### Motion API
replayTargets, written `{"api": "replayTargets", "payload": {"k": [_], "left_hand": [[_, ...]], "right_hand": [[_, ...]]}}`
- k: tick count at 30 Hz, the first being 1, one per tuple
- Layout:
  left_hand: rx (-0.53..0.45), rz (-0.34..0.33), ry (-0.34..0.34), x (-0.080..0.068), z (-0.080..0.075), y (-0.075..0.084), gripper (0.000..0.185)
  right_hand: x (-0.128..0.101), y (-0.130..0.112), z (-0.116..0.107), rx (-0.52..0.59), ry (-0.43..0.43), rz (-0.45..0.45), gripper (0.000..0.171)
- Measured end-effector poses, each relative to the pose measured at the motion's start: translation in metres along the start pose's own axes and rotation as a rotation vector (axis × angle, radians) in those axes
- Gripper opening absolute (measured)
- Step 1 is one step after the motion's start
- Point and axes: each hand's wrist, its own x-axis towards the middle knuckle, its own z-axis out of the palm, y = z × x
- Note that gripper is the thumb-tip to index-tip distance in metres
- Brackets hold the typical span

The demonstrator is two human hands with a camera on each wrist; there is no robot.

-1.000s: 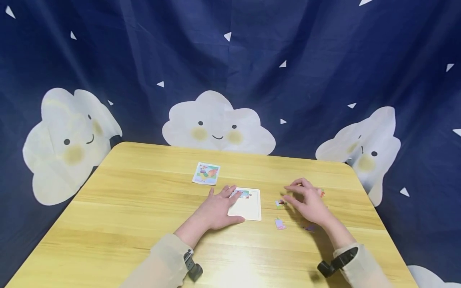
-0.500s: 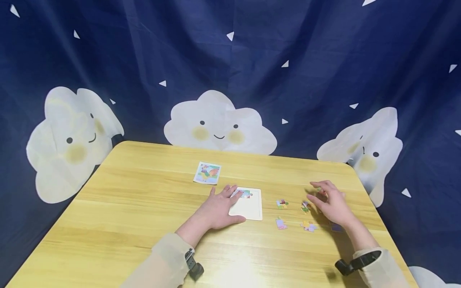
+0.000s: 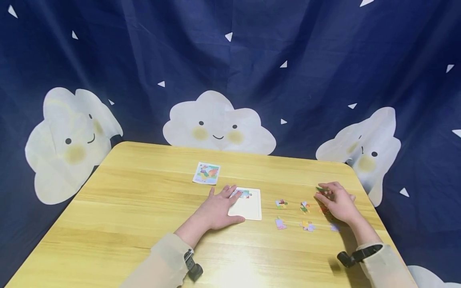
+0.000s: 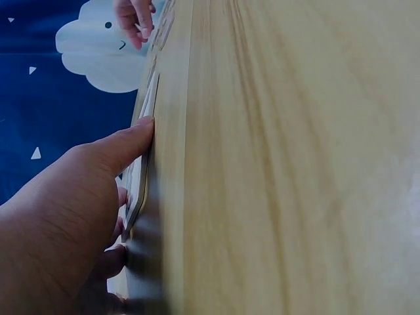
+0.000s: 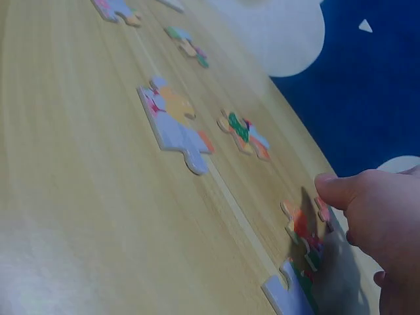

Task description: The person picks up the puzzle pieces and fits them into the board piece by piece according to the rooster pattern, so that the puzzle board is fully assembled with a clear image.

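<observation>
Desk (image 3: 126, 208): light wood grain, rounded far corners. On it: picture card (image 3: 206, 174) toward far side, left of centre; white puzzle board (image 3: 248, 210) nearer, right of card; loose jigsaw pieces (image 3: 281, 224) in rough rows right of board, lilac-and-yellow piece (image 5: 174, 128) in near row.

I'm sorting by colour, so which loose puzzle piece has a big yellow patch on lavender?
The middle piece in the nearer row of three; no other visible piece pairs lavender with so much yellow.
</observation>
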Motion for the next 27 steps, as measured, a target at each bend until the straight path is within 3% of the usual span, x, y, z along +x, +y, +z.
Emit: {"api": "replayTargets", "payload": {"k": [9, 19, 27], "left_hand": [[0.001, 0.006, 0.012, 0.0, -0.0006, 0.0, 0.093], [0.01, 0.004, 0.025, -0.0024, 0.0009, 0.001, 0.093], [0.004, 0.006, 0.028, -0.0029, 0.0006, 0.001, 0.092]], "right_hand": [[0.0044, 0.0044, -0.0004, -0.023, -0.026, 0.032, 0.035], [0.0051, 0.0044, -0.0016, -0.007, -0.101, 0.117, 0.041], [0.0058, 0.0041, -0.001, -0.024, -0.05, 0.124, 0.038]]}}
